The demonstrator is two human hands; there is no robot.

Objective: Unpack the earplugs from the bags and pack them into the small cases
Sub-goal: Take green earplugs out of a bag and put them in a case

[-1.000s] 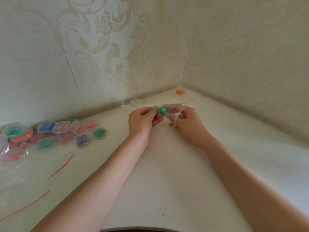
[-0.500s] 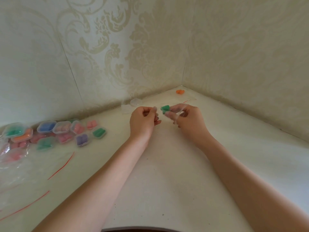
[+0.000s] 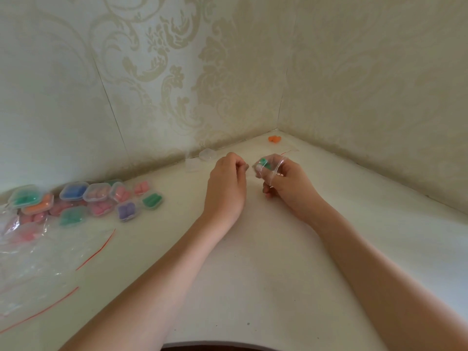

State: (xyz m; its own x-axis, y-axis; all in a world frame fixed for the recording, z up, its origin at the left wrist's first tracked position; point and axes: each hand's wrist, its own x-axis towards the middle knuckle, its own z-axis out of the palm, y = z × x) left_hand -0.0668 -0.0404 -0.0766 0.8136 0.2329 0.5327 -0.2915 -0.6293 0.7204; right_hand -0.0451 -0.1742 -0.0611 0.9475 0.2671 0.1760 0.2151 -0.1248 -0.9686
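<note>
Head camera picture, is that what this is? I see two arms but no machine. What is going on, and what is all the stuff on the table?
Yes: no robot here. A person wears a camera on the head, looking down at their own hands. The right hand pinches a small clear bag with a green earplug in it. The left hand is curled; what it holds, I cannot tell. On the white table lie filled small cases at left, empty bags, empty cases and orange earplugs near the corner.

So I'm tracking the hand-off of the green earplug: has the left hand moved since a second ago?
Yes. The left hand has drawn back leftward from the green earplug, toward the empty clear cases by the wall; earlier its fingertips touched the earplug.
</note>
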